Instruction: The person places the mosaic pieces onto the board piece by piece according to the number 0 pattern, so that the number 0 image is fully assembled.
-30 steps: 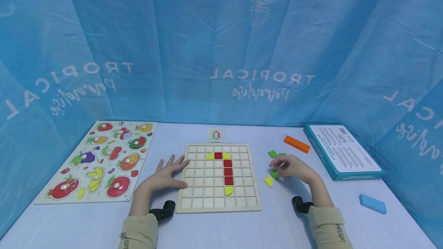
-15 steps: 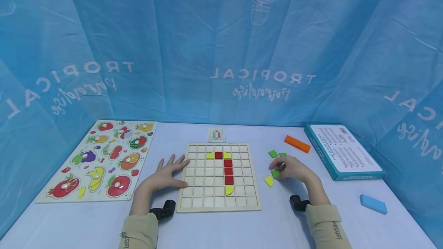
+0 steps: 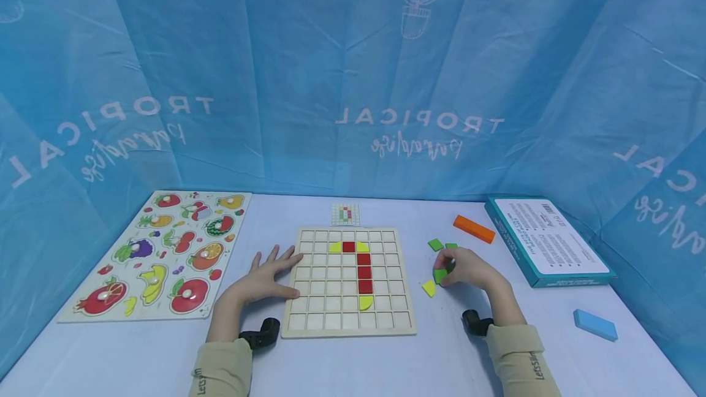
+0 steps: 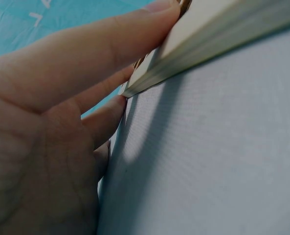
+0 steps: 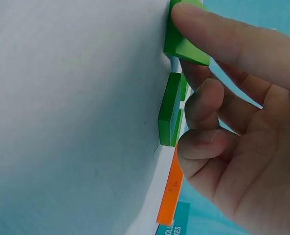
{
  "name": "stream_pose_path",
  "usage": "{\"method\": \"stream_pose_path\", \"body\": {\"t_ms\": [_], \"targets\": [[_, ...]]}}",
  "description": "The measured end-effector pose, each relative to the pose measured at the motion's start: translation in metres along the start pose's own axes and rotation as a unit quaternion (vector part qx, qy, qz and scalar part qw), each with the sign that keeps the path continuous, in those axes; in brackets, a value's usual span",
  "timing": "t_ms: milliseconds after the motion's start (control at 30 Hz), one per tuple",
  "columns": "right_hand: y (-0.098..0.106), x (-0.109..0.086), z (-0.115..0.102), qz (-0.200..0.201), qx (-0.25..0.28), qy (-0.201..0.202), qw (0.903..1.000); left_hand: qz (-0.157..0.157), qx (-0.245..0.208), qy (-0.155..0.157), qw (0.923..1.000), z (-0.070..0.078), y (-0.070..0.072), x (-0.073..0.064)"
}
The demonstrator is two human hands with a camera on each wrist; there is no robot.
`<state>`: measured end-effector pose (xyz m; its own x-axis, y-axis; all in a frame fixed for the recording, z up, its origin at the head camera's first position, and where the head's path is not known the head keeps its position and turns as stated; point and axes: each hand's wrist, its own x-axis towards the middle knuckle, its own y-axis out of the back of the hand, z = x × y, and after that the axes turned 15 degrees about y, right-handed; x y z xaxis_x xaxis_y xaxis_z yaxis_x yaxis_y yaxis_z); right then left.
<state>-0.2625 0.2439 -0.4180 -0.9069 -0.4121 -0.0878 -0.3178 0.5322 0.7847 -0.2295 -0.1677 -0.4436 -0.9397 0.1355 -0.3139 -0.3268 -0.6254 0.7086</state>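
My left hand rests with spread fingers on the left edge of a wooden grid board. In the left wrist view, the thumb and fingers touch the board's side. Red square tiles and yellow rounded tiles lie in some of its cells. To the right of the board, my right hand pinches a green square tile between thumb and fingers. Other green tiles lie just beyond that hand, partly hidden by it. A loose yellow tile is near its fingertips.
A small pattern card lies behind the board. On the left is a fruit puzzle board. An orange block, a teal box and a blue block are on the right. A blue curtain hangs behind.
My right hand has shifted slightly, its fingertips now drawn in around the green tile and farther from the board. The left hand has stayed in place on the board.
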Motion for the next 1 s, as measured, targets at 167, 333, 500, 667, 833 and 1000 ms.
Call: {"method": "stream_pose_path", "body": {"t_ms": [167, 333, 500, 667, 833, 1000], "targets": [[0.001, -0.001, 0.002, -0.002, 0.018, 0.016, 0.9997, 0.0, 0.003, 0.0, 1.0, 0.001, 0.0, 0.0], [0.002, 0.0, 0.003, 0.007, 0.049, 0.014, 0.9987, 0.0, 0.003, -0.004, 1.0, 0.001, 0.001, 0.0], [0.001, 0.001, -0.002, 0.017, 0.061, 0.022, 0.9977, 0.0, 0.003, -0.002, 1.0, 0.001, 0.0, 0.0], [-0.001, 0.003, -0.01, 0.034, 0.065, 0.046, 0.9962, 0.001, 0.001, -0.002, 1.0, 0.001, 0.0, -0.001], [-0.003, 0.008, -0.021, 0.042, 0.085, 0.069, 0.9931, 0.0, -0.001, -0.004, 1.0, 0.002, 0.001, -0.002], [-0.007, 0.013, -0.032, 0.042, 0.109, 0.086, 0.9894, -0.002, -0.003, -0.005, 1.0, 0.002, 0.001, -0.002]]}}
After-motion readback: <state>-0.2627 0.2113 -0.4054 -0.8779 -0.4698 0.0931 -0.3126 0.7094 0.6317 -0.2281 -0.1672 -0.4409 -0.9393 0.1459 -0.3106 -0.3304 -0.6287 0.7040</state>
